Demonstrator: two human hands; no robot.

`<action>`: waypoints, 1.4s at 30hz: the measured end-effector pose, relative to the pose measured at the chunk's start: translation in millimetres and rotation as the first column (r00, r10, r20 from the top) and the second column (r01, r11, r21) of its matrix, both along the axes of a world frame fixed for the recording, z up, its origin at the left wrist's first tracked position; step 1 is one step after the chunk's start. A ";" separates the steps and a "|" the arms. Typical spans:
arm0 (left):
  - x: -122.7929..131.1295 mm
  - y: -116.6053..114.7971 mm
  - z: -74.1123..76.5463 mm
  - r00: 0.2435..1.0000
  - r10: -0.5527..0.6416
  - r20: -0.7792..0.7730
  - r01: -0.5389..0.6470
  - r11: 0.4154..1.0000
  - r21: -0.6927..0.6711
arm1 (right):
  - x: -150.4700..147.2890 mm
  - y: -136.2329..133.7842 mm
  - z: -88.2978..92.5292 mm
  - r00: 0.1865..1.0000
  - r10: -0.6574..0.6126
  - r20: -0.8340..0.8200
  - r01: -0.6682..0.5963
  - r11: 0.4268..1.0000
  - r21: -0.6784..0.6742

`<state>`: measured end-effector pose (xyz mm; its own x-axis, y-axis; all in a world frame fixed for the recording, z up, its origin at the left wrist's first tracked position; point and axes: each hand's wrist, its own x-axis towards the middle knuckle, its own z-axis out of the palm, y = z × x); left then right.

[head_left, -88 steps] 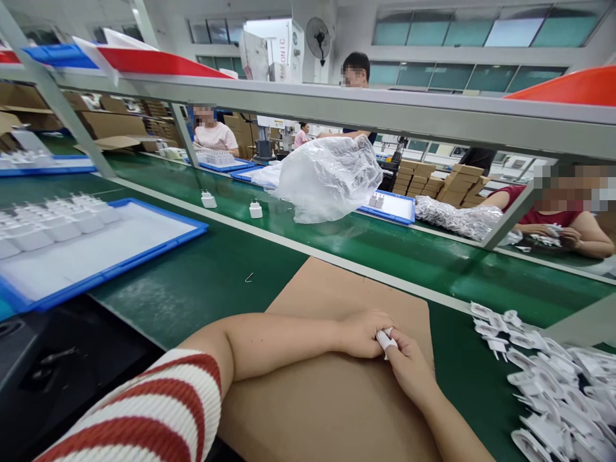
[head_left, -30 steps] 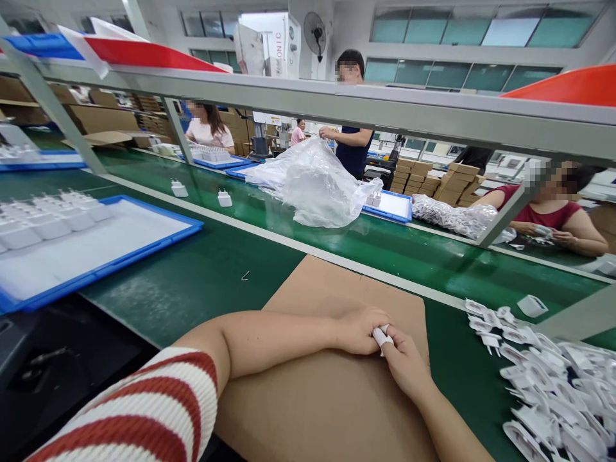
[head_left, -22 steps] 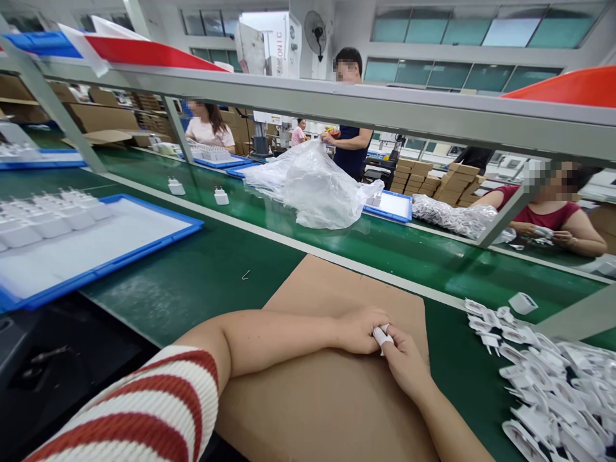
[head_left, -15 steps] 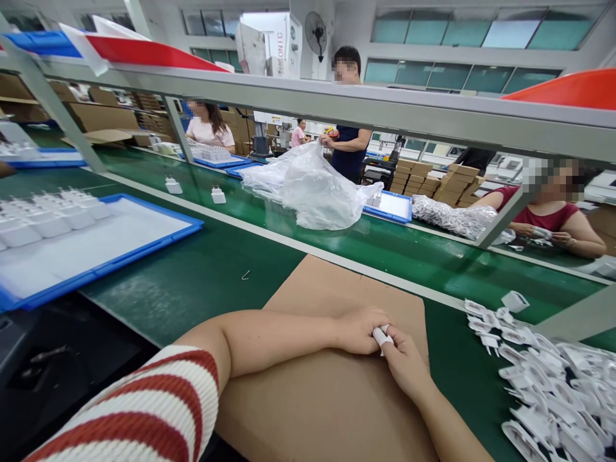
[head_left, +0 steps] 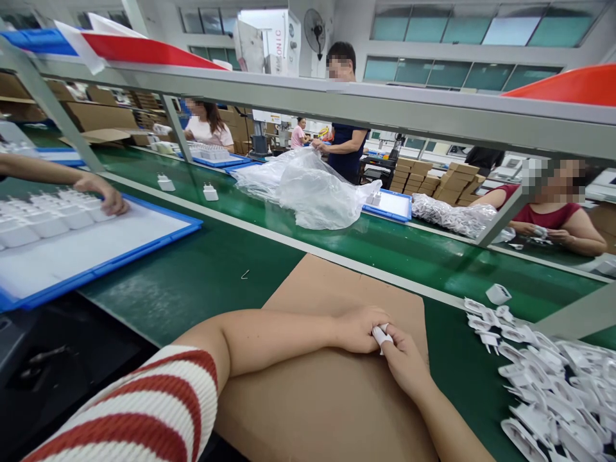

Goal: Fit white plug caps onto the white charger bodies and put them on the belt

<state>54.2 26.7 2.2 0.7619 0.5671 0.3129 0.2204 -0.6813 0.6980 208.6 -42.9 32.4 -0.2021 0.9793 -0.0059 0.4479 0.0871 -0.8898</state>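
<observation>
My left hand [head_left: 363,328] and my right hand [head_left: 403,359] meet above a sheet of brown cardboard [head_left: 327,410]. The fingers of both are curled and closed against each other. A small white piece [head_left: 382,337] shows at the fingertips where they touch; whether it is a held part or a wrapping on a finger I cannot tell. Anything further between the fingers is hidden. To the right of my right hand lies a heap of white plastic plug parts [head_left: 548,385], some with pins.
At left, another person's hand [head_left: 113,200] is over white chargers [head_left: 43,218] in a blue-rimmed tray [head_left: 139,250]. Beyond a metal rail, a green belt [head_left: 216,212] carries chargers and a clear plastic bag [head_left: 317,199]. A bent wire [head_left: 245,275] lies on the table.
Another person's arm has come in from the left over the tray. Chargers, the bag and a white housing on the belt have shifted left. My hands stay nearly still.
</observation>
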 end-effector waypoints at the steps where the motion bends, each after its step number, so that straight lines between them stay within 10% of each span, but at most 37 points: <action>1: -0.1 0.0 0.1 1.000 0.000 0.001 0.000 1.000 0.000 | -0.3 -0.2 0.7 1.000 -0.003 -0.002 0.003 1.000 0.002; 42: 0.3 2.4 -0.8 0.999 -0.030 0.009 0.030 0.999 0.018 | -0.9 0.7 3.1 1.000 -0.008 0.017 0.008 1.000 -0.010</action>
